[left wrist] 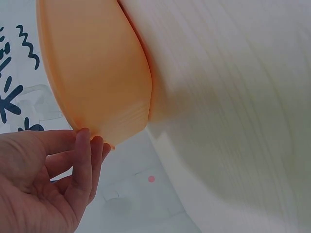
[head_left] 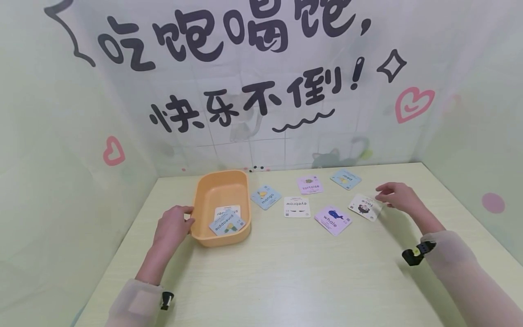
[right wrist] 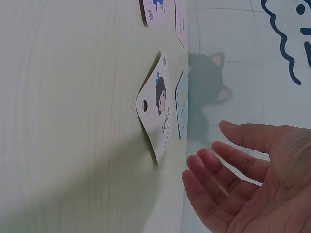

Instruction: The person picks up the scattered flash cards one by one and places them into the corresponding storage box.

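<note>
Two hands are over the table (head_left: 286, 272). The left hand (head_left: 173, 227) rests against the near left rim of one orange tub (head_left: 203, 190), with its fingers loose and touching the edge, not wrapped around it. The right hand (head_left: 394, 194) is spread wide, fingers straight, right beside the face card (head_left: 365, 207). From the wrist camera there is a small gap between the fingers (right wrist: 214, 167) and that card, so it holds nothing.

Inside the tub lie two cards. The top one is the pineapple card (head_left: 227, 225). The white card (head_left: 227, 211) under it is half covered, so its word cannot be read.

Six cards lie on the table outside the tub. Nearest is the whale card (head_left: 333, 220), then the face card, the eyebrow card (head_left: 297, 207) and the mango card (head_left: 265, 197). Farther back are the tortoise card (head_left: 309, 185) and the pear card (head_left: 345, 179), whose small word is hard to read.

Behind everything hangs a wall cloth (head_left: 261, 81) with big dark writing and pink hearts.
</note>
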A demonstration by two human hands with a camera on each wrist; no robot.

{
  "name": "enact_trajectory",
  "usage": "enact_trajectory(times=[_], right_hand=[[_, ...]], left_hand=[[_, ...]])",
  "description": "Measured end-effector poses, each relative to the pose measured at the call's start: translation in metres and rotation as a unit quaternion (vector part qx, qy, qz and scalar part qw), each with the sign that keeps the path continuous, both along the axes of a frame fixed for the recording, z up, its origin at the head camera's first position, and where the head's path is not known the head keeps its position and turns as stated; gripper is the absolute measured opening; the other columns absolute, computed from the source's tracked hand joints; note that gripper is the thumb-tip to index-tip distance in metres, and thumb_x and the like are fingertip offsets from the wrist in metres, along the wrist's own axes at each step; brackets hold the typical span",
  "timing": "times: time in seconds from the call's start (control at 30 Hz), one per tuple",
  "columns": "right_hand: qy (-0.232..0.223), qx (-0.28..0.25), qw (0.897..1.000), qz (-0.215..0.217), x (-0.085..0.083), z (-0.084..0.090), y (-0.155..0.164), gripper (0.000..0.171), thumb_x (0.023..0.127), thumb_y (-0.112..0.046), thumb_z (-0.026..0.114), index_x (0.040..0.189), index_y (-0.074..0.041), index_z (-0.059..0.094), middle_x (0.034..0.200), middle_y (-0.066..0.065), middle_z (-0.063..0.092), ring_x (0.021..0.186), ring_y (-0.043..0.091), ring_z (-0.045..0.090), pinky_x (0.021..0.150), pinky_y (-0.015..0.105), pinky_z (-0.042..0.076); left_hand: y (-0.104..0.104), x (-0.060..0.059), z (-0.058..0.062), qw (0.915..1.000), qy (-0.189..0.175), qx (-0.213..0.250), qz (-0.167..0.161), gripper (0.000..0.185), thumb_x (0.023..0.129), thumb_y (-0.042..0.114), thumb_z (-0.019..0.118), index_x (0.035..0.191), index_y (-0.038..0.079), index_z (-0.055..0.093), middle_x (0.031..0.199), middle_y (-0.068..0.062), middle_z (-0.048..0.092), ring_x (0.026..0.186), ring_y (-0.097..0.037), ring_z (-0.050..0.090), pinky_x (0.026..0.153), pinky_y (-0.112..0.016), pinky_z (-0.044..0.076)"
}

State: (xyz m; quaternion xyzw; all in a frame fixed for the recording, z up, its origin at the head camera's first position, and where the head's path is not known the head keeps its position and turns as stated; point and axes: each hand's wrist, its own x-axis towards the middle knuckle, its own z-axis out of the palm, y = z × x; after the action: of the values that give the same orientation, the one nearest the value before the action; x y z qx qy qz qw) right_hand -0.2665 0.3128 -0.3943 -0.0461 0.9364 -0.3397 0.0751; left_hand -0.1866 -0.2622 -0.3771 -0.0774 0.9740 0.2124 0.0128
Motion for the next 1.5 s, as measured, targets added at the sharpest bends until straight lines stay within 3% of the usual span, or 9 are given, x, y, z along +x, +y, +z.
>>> enact_trajectory(times=[0.2, 0.43, 0.6, 0.9, 1.5], right_hand=[[0.012, 0.038, 0.999, -0.002, -0.002, -0.002, 0.004, 0.047, 0.096, -0.017, 0.061, 0.130, 0.014, 0.052, 0.125, 0.037, 0.058, 0.099, 0.045, 0.065, 0.079, 0.043, 0.058], [0.030, 0.062, 0.998, 0.004, -0.002, -0.004, 0.005, 0.048, 0.095, -0.021, 0.063, 0.128, 0.012, 0.055, 0.127, 0.035, 0.059, 0.114, 0.052, 0.056, 0.085, 0.054, 0.051], [0.015, 0.062, 0.998, 0.010, 0.001, -0.006, 0.005, 0.061, 0.095, -0.030, 0.065, 0.135, 0.013, 0.048, 0.134, 0.038, 0.052, 0.122, 0.054, 0.052, 0.094, 0.060, 0.049], [0.000, 0.114, 0.993, 0.038, 0.008, -0.012, 0.005, 0.090, 0.088, -0.047, 0.071, 0.141, 0.017, 0.039, 0.142, 0.041, 0.041, 0.129, 0.058, 0.041, 0.105, 0.065, 0.039], [0.023, 0.144, 0.988, 0.044, 0.020, -0.022, -0.004, 0.091, 0.076, -0.041, 0.083, 0.132, 0.020, 0.047, 0.133, 0.043, 0.049, 0.124, 0.060, 0.044, 0.103, 0.066, 0.040]], left_hand=[[0.000, 0.000, 0.001, 1.0000, -0.002, 0.000, 0.000, 0.043, 0.097, 0.008, 0.061, 0.137, -0.006, 0.054, 0.130, -0.027, 0.061, 0.066, -0.015, 0.062, 0.054, -0.026, 0.048], [0.001, 0.000, 0.001, 1.0000, -0.003, 0.004, 0.002, 0.043, 0.097, 0.008, 0.061, 0.137, -0.006, 0.054, 0.129, -0.027, 0.061, 0.067, -0.015, 0.063, 0.054, -0.025, 0.047], [0.001, 0.001, 0.000, 1.0000, 0.000, 0.002, 0.002, 0.043, 0.096, 0.007, 0.061, 0.137, -0.006, 0.054, 0.129, -0.026, 0.062, 0.065, -0.014, 0.062, 0.054, -0.026, 0.048], [0.000, 0.000, 0.000, 1.0000, 0.003, 0.003, -0.002, 0.043, 0.096, 0.007, 0.061, 0.137, -0.006, 0.054, 0.128, -0.027, 0.062, 0.065, -0.014, 0.061, 0.054, -0.027, 0.048], [0.000, 0.001, -0.001, 0.9999, 0.011, 0.001, -0.004, 0.043, 0.096, 0.006, 0.061, 0.136, -0.006, 0.055, 0.128, -0.026, 0.062, 0.064, -0.014, 0.061, 0.053, -0.026, 0.047]])
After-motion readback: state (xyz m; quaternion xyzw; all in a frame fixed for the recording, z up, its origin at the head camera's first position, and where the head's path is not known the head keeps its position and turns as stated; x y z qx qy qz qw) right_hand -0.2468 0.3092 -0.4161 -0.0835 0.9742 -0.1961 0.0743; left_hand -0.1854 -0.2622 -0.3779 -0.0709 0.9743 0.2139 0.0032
